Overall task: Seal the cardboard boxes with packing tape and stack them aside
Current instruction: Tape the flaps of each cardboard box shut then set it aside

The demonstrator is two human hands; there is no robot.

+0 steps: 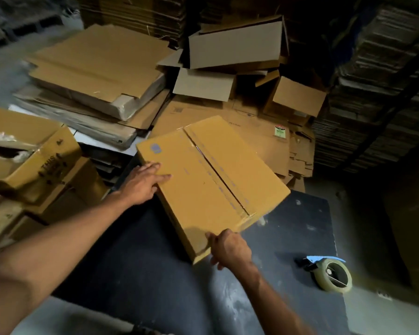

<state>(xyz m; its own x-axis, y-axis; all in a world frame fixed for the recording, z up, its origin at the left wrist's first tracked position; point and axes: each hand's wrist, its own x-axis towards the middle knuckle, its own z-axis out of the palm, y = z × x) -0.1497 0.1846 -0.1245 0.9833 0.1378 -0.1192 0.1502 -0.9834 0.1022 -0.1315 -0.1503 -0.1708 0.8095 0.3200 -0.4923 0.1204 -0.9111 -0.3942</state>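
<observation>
We have the box (pixel 211 180) lying on the dark table (pixel 140 269), turned at an angle, its far end reaching past the table's back edge over the flattened cardboard (pixel 259 131) on the floor. Its two top flaps are closed and meet along a centre seam that appears to carry clear tape, though the sheen is too faint to be sure.

Our left hand (pixel 143 182) lies flat on the top face at the box's left edge, fingers straight and spread, pressing rather than gripping. Our right hand (pixel 228 249) is at the near corner, fingers curled over the edge of the near wall; its outline is blurred, so we cannot tell how firm the hold is. The hands are well apart.

The tape dispenser (pixel 331 274) rests on the table to the right, clear of both hands. An opened box (pixel 27 155) sits on a stack at the left.

Handling, as we judge it: corrugated board is stiff along its edges and corners but gives in mid-panel, and the smooth face may slip under a flat palm. The weight cannot be read here. We would take hold at opposite corners or under the bottom edges, never by the flaps or the seam.
</observation>
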